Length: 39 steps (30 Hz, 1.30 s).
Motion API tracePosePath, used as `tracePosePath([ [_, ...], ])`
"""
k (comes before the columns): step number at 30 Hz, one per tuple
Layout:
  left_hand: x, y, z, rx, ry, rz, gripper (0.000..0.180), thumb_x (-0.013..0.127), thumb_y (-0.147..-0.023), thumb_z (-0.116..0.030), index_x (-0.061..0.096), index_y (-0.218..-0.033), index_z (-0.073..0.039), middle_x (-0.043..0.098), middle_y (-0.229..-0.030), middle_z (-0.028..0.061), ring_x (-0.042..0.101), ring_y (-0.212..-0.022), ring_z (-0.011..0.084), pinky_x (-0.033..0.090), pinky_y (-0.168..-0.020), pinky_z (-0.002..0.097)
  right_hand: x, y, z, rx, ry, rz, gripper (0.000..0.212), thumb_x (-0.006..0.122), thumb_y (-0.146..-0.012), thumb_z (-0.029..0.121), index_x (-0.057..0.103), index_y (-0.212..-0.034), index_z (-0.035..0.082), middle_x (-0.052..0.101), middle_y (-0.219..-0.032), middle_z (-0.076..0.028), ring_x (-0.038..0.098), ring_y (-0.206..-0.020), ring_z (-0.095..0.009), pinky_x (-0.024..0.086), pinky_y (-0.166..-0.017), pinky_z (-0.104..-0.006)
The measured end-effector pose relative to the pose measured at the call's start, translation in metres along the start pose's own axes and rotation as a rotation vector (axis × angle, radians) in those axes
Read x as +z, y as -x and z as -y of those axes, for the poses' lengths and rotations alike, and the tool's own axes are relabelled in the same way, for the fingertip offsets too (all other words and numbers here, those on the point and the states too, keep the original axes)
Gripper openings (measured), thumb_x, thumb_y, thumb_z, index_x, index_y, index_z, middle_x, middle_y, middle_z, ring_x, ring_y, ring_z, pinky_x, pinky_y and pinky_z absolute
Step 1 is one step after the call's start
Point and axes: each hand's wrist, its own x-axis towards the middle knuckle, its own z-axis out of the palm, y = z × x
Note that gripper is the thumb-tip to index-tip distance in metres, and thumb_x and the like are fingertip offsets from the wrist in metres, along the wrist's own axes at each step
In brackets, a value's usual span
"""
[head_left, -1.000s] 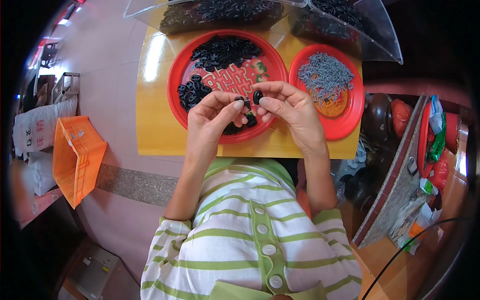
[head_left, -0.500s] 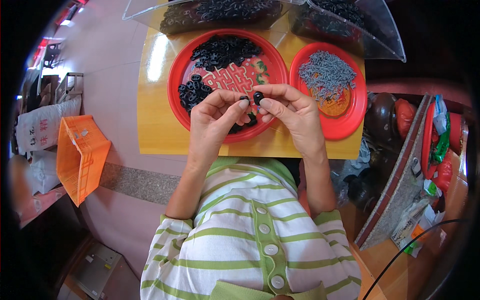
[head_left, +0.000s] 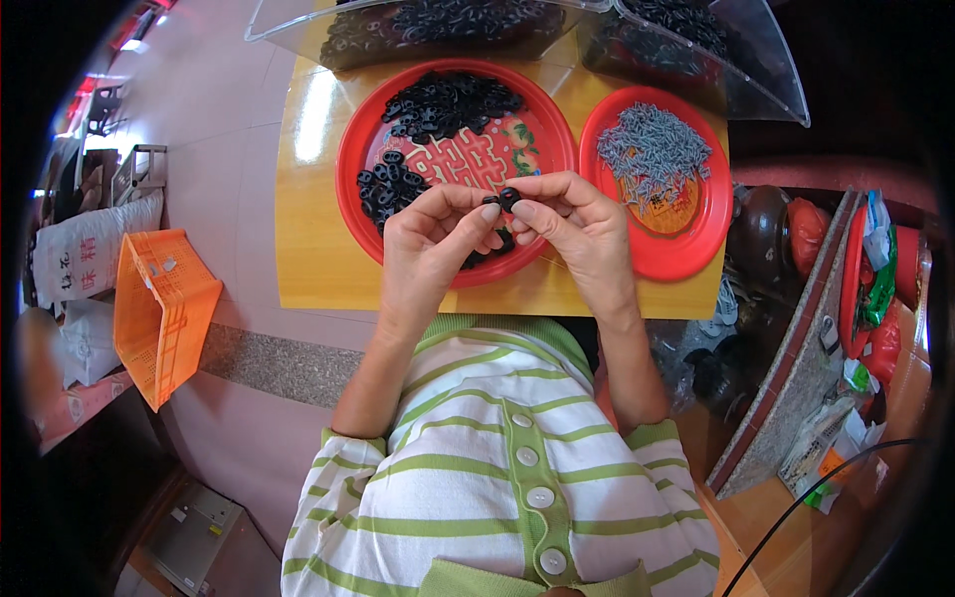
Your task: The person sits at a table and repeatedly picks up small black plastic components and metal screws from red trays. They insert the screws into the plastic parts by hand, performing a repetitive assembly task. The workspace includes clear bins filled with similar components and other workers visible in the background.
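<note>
Over the near part of a round red tray [head_left: 350,149], my two hands meet with fingertips pinched. My right hand [head_left: 577,219] grips a small black plastic part [head_left: 509,197] with a rounded end. A second small black piece [head_left: 490,200] sits between the thumb and finger of my left hand [head_left: 434,234], mostly hidden by them. The two pieces are touching or nearly so; I cannot tell which. On the tray lie a large heap of black parts [head_left: 448,104] at the far side and a smaller heap of black parts [head_left: 388,189] at the left.
Right of the round tray, an oval red tray [head_left: 676,261] holds a pile of grey screw-like pieces [head_left: 652,149]. Clear plastic bins [head_left: 577,45] of black parts stand at the table's far edge. An orange crate [head_left: 164,308] is on the floor at left.
My hands have drawn slightly closer, bringing the right hand's black part against or right beside the left hand's piece. The heaps look the same.
</note>
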Motion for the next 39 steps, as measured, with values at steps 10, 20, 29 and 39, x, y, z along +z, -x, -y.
tracePosePath([
  [10, -0.001, -0.002, 0.005, 0.004, 0.114, 0.043, 0.013, 0.060, -0.088, -0.003, 0.062, -0.097, 0.006, 0.066, -0.082, 0.0088, 0.062, -0.069, 0.0107, 0.051, -0.065, 0.0220, 0.007, 0.002, -0.003, -0.039, -0.034, -0.023, 0.019, 0.057, -0.089, 0.003, 0.061, -0.107, -0.001, 0.063, -0.085, -0.002, 0.056, -0.075, -0.006, 0.047, -0.067, -0.0193],
  [20, 0.007, -0.003, 0.014, 0.003, 0.247, 0.026, 0.012, 0.059, -0.089, -0.007, 0.062, -0.091, 0.004, 0.066, -0.083, 0.0128, 0.065, -0.070, 0.0147, 0.052, -0.064, 0.0250, 0.009, 0.001, -0.009, -0.191, 0.106, -0.105, 0.020, 0.059, -0.087, 0.001, 0.063, -0.106, -0.001, 0.057, -0.088, -0.003, 0.057, -0.074, -0.008, 0.048, -0.066, -0.0211],
  [29, 0.017, -0.004, 0.019, -0.145, 0.635, -0.089, 0.004, 0.058, -0.090, -0.010, 0.060, -0.089, -0.007, 0.061, -0.082, 0.0015, 0.055, -0.075, 0.0086, 0.045, -0.070, 0.0242, 0.019, 0.001, -0.003, -0.352, 0.436, -0.194, 0.030, 0.071, -0.074, 0.001, 0.064, -0.103, 0.003, 0.058, -0.086, -0.005, 0.058, -0.071, -0.010, 0.049, -0.062, -0.0231],
  [39, 0.024, 0.004, 0.006, 0.192, 0.173, -0.055, 0.020, 0.056, -0.089, -0.003, 0.060, -0.108, -0.001, 0.060, -0.097, 0.0036, 0.057, -0.087, 0.0087, 0.048, -0.074, 0.0235, 0.008, 0.005, 0.003, -0.188, 0.133, -0.092, 0.025, 0.065, -0.080, -0.004, 0.061, -0.104, -0.002, 0.054, -0.092, -0.003, 0.053, -0.080, -0.007, 0.045, -0.069, -0.0194],
])
